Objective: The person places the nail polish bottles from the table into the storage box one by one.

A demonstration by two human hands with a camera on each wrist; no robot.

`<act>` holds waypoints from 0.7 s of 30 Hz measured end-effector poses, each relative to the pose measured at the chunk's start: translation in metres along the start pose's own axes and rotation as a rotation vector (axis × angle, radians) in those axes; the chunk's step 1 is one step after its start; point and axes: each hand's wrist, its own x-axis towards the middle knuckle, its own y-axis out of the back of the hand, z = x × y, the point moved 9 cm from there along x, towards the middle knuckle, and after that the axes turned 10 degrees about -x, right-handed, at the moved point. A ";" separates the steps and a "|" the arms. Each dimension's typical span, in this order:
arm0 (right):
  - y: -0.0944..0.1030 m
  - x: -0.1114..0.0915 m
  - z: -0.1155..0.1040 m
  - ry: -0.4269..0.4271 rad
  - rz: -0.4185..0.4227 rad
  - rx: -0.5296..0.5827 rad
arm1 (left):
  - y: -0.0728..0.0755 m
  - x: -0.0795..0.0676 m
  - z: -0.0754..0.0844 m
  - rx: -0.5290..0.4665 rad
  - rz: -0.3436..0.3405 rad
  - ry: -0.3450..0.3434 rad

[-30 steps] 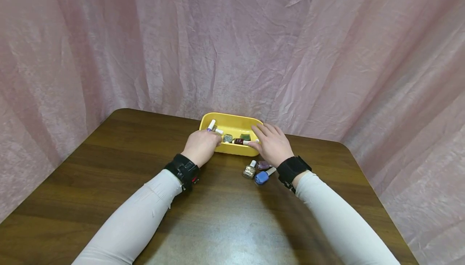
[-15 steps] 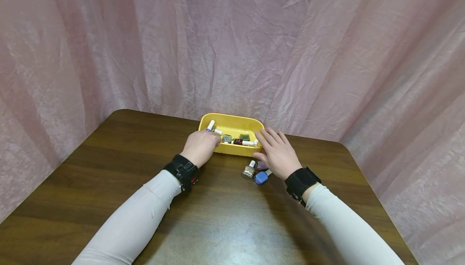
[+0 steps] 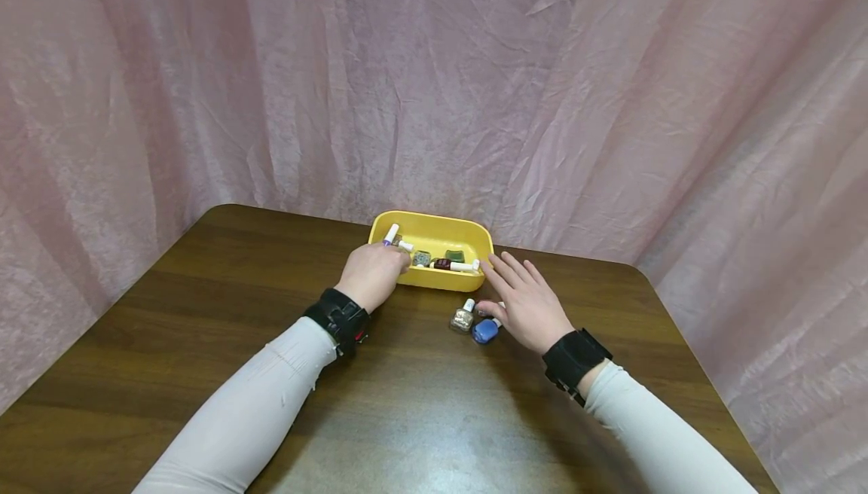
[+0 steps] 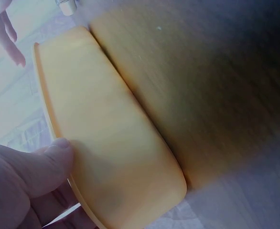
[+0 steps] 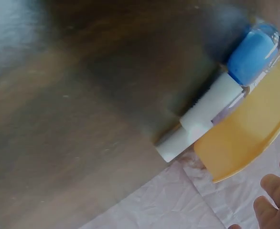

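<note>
My left hand [image 3: 371, 274] grips the near-left rim of a yellow plastic bin [image 3: 444, 281]; in the left wrist view its thumb [image 4: 54, 164] lies on the outer wall and the fingers go behind the rim. My right hand [image 3: 530, 307] has its fingers spread beside the bin's right end and holds nothing. Just below and left of it on the table are a blue nail polish bottle [image 3: 485, 330] and a gold glitter one [image 3: 463, 318]. A purple bottle [image 5: 224, 113] lies beyond the blue one, mostly hidden by my right hand in the head view.
Inside the bin lie a dark red nail polish [image 3: 442, 264], a green one [image 3: 455, 256], a glittery one [image 3: 422, 258] and others with white caps. Behind the brown wooden table [image 3: 224, 313] hangs a pink curtain [image 3: 434, 87].
My right hand has drawn back from over the bin's right end, moving right and toward me, its fingers spreading. My left hand keeps its hold on the bin's rim.
</note>
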 end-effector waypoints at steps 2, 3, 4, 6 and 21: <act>0.000 -0.004 0.000 0.007 0.004 0.008 | 0.000 0.000 0.000 0.001 0.000 -0.002; -0.001 -0.006 0.001 0.008 0.002 0.013 | 0.000 0.000 0.000 0.000 0.000 -0.003; -0.001 -0.007 0.001 0.009 0.001 0.017 | 0.000 0.000 0.001 0.000 0.000 -0.003; -0.001 -0.011 0.001 0.012 -0.002 0.020 | 0.000 0.000 0.001 -0.001 -0.003 -0.002; 0.011 -0.032 -0.005 0.051 0.036 0.030 | 0.000 0.001 0.000 -0.004 -0.011 0.008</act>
